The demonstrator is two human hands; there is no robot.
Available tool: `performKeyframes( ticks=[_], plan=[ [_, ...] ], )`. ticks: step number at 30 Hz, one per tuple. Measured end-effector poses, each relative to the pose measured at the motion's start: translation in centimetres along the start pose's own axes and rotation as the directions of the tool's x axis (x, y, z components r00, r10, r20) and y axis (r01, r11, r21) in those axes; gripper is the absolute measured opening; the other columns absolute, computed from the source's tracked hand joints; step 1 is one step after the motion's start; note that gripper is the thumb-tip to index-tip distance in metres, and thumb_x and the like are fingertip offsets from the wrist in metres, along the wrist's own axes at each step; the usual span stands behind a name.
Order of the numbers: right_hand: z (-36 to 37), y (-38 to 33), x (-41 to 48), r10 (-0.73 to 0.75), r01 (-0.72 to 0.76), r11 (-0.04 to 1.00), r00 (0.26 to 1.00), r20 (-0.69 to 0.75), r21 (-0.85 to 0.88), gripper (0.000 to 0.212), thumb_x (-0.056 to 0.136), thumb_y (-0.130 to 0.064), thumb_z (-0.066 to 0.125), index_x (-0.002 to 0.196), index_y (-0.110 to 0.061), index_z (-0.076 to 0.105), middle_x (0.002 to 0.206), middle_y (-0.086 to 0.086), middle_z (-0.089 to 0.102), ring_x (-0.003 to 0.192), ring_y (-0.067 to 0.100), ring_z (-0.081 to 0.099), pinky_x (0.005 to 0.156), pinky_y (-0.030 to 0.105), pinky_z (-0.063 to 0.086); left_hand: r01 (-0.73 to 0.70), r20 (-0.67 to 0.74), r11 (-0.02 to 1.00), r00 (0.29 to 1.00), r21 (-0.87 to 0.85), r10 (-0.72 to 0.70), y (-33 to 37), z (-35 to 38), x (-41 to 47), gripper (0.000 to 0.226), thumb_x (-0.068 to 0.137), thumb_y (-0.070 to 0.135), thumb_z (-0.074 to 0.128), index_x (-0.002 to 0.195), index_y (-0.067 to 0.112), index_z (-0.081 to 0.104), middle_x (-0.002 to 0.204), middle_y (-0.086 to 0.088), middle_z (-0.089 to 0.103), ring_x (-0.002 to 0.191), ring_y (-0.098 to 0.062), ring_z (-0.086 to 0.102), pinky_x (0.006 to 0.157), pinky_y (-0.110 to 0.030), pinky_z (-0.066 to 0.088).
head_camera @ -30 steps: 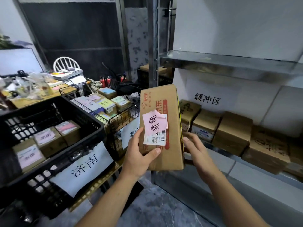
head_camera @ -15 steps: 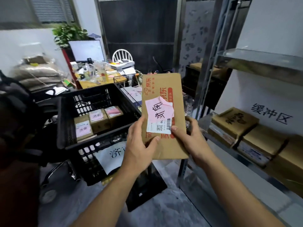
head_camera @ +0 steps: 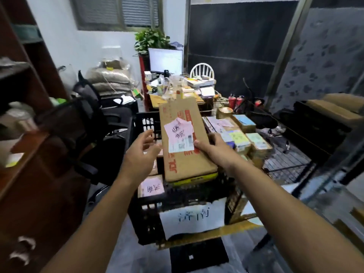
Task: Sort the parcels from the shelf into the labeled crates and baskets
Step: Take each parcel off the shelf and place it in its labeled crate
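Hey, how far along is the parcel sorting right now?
Done: at least one pink-labelled parcel lies in the black crate, and several labelled boxes sit in the wire basket beside it. In hand: the right hand holds a long cardboard parcel over the crate; the left hand is open beside it. Left: setting it down; the shelf is out of view, so the remainder is unknown.

I can't read the blurred crate label (head_camera: pixel 194 219); the parcel (head_camera: pixel 187 164) hides the fingers of my right hand (head_camera: pixel 214 150).
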State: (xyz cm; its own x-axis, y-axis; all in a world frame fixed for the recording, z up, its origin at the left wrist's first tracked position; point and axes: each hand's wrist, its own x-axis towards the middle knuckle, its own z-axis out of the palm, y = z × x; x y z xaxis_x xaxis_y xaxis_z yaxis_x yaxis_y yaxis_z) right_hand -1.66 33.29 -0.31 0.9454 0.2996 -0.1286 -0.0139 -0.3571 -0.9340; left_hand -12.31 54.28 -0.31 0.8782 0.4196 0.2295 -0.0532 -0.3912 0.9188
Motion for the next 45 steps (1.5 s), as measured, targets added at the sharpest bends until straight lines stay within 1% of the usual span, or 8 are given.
performKeyframes(
  ticks=[6,13,16,20,25,30,34,45],
  plan=[
    [3.2,4.3,6.7,0.297,-0.252,0.935,0.941,0.159,-0.250,0.058,0.089,-0.040,0.073,0.133,-0.013,0.047,0.096,-0.002,0.062,0.080,0.011,0.061,0.057,0.024,0.046,0.042,0.078,0.969,0.995,0.244,-0.063,-4.9,-2.9,6.2,0.056,0.094,0.032,0.064,0.147,0.026,0.046,0.144,0.002,0.051,0.130,-0.013,0.047,0.102,-0.028,0.036],
    [4.7,8.7,10.7,0.502,-0.416,0.833,0.846,0.181,-0.365,0.082,0.083,-0.058,0.073,0.141,-0.010,0.040,0.122,0.010,0.063,0.107,0.025,0.065,0.096,0.043,0.053,-0.012,0.190,0.918,0.979,0.396,-0.069,-8.6,-2.8,11.4,0.060,0.094,0.034,0.062,0.149,0.024,0.042,0.152,0.002,0.041,0.141,-0.020,0.036,0.113,-0.034,0.029],
    [5.5,10.2,11.5,0.549,-0.453,0.814,0.804,0.228,-0.362,0.095,0.074,-0.054,0.080,0.149,-0.018,0.032,0.125,0.011,0.064,0.109,0.029,0.067,0.098,0.050,0.055,-0.063,0.224,0.866,0.973,0.496,-0.058,-9.4,-2.2,12.3,0.063,0.093,0.037,0.061,0.150,0.023,0.039,0.153,0.000,0.041,0.142,-0.024,0.033,0.117,-0.041,0.028],
    [5.9,11.0,12.9,0.551,-0.455,0.820,0.790,0.268,-0.346,0.117,0.076,-0.027,0.085,0.158,-0.044,0.005,0.132,0.012,0.060,0.111,0.035,0.065,0.090,0.055,0.057,-0.105,0.224,0.772,0.973,0.627,-0.049,-10.1,-1.3,13.2,0.065,0.094,0.044,0.056,0.153,0.028,0.034,0.155,0.004,0.035,0.143,-0.021,0.024,0.118,-0.043,0.021],
    [7.8,11.7,14.3,0.478,-0.348,0.846,0.832,0.283,-0.404,0.125,0.071,-0.012,0.088,0.160,-0.041,0.005,0.125,0.006,0.063,0.109,0.027,0.066,0.090,0.043,0.058,-0.133,0.240,0.697,0.969,0.705,-0.058,-10.7,-1.0,13.8,0.064,0.095,0.048,0.051,0.153,0.035,0.027,0.157,0.007,0.029,0.143,-0.018,0.018,0.117,-0.039,0.013],
    [8.4,14.6,15.6,0.542,-0.414,0.837,0.719,0.435,-0.357,0.135,0.071,-0.002,0.087,0.158,-0.048,-0.005,0.129,0.014,0.066,0.109,0.031,0.070,0.094,0.052,0.057,-0.148,0.242,0.655,0.969,0.741,-0.055,-11.2,-0.7,14.1,0.063,0.093,0.048,0.051,0.150,0.036,0.030,0.154,0.010,0.032,0.143,-0.016,0.019,0.118,-0.038,0.010],
    [7.4,15.0,15.7,0.513,-0.516,0.845,0.703,0.492,-0.144,0.116,0.082,-0.002,0.081,0.159,-0.045,0.006,0.127,0.004,0.066,0.107,0.031,0.072,0.092,0.047,0.058,-0.159,0.247,0.600,0.967,0.784,-0.067,-11.4,-0.3,13.9,0.061,0.093,0.051,0.048,0.149,0.037,0.029,0.155,0.011,0.030,0.145,-0.016,0.017,0.120,-0.043,0.006],
    [9.0,15.0,15.2,0.483,-0.282,0.830,0.795,0.368,-0.480,0.128,0.073,-0.023,0.089,0.157,-0.051,-0.004,0.141,0.001,0.059,0.114,0.020,0.064,0.102,0.035,0.052,-0.165,0.249,0.567,0.966,0.807,-0.074,-11.4,-0.1,13.7,0.058,0.093,0.053,0.048,0.147,0.040,0.032,0.153,0.012,0.034,0.145,-0.015,0.020,0.120,-0.045,0.006]
  ],
)
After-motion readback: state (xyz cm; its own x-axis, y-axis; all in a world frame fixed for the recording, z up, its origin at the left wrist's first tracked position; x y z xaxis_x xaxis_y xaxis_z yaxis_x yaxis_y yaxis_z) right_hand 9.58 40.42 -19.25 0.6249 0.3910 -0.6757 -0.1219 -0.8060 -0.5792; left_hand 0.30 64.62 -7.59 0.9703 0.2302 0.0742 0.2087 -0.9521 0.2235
